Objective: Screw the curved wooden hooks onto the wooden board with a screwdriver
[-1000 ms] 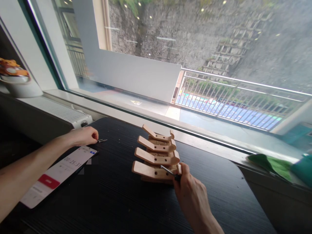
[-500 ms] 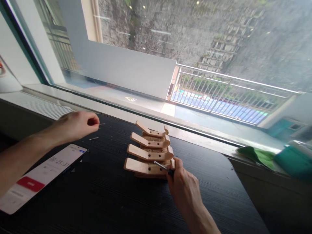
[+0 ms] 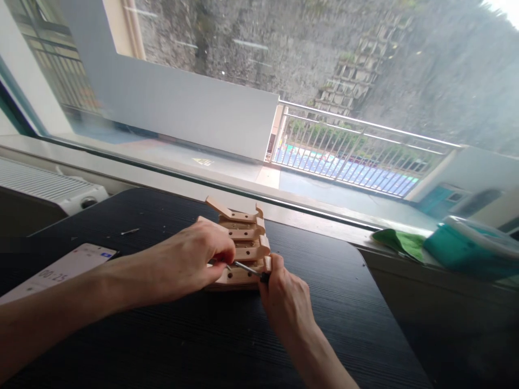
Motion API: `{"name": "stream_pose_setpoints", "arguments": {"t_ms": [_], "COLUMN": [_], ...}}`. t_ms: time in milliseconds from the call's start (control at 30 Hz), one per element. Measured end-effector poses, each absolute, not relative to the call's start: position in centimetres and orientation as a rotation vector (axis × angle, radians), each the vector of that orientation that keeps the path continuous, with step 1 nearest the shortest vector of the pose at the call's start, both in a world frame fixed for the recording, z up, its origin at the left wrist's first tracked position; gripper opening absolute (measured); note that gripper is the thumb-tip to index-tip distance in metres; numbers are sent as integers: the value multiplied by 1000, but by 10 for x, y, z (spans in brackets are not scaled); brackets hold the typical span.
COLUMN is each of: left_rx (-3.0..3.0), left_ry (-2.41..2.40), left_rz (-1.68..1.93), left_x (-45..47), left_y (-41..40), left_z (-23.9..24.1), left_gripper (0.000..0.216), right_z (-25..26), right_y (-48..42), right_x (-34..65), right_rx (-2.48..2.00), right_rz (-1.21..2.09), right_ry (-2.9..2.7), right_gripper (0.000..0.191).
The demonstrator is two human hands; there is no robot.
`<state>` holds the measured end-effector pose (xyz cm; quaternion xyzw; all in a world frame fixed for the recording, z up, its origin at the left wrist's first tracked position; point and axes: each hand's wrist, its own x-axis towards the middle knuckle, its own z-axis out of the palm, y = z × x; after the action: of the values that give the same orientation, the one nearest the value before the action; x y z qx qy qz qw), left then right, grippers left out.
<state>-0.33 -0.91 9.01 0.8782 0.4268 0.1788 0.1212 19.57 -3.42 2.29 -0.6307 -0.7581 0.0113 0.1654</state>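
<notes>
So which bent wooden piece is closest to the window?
The rearmost pale, bent wooden piece; the left hand partly hides the three others in front.

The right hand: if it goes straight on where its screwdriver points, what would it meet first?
Probably the fingertips of the left hand, or the small thin piece they seem to pinch, just beyond the screwdriver; depth is unclear.

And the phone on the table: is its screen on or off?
On: the phone has a bright screen showing large digits.

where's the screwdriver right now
In the head view, the screwdriver is in the right hand, its shaft pointing toward the left hand, by the nearest wooden hook.
</notes>
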Motion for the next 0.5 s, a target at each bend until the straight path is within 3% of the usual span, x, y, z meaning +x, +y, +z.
{"name": "stream_pose_setpoints", "arguments": {"t_ms": [267, 500], "left_rx": [2601, 2686], "left_ry": [1190, 1097], "left_rz": [280, 342], "left_x": [14, 14], "left_y": [-4, -2], "left_z": [90, 77], "left_gripper": [20, 20], "right_z": [24, 19], "right_y": [-34, -33], "right_x": [196, 198], "right_rx": [-1816, -1770], "right_rz": [60, 47], "right_ry": [-2156, -2142], "right_gripper": [22, 14]}}
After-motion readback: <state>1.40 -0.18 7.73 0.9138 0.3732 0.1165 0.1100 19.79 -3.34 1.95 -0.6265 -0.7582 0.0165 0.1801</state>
